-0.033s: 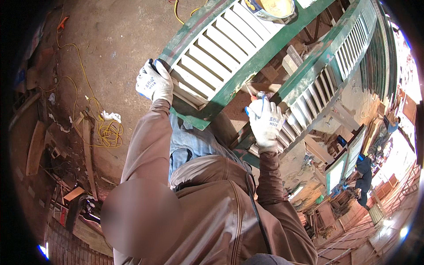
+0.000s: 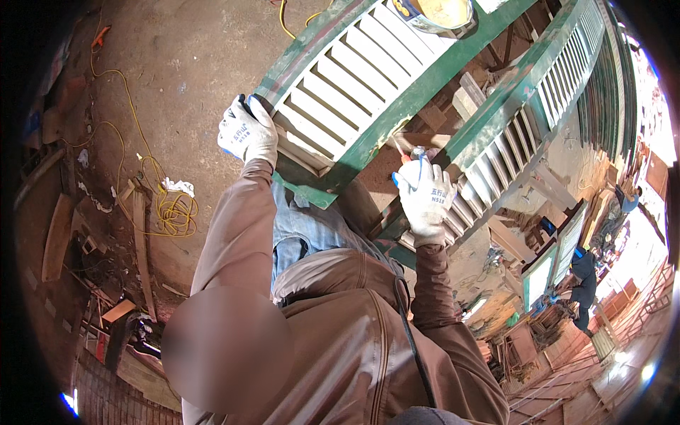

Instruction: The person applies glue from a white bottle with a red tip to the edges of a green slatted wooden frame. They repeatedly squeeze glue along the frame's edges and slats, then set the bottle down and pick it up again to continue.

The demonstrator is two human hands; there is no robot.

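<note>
From my remote seat, I have the left hand (image 2: 248, 131) clasping the near corner of the green-framed louvred shutter (image 2: 397, 110) and the right hand (image 2: 426, 195) wrapped round an orange-handled scraper (image 2: 404, 155). A pale patch (image 2: 397, 130) marks the frame's edge; I judge the filling only part done. The bucket (image 2: 425, 27) atop holds cream paste (image 2: 446, 10).

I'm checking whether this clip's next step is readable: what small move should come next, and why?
Probably a short, light stroke with the thin tool along the pale patch on the green frame: the right grip holds the tool with its tip close to that patch, while the left grip is at the frame's edge.
</note>
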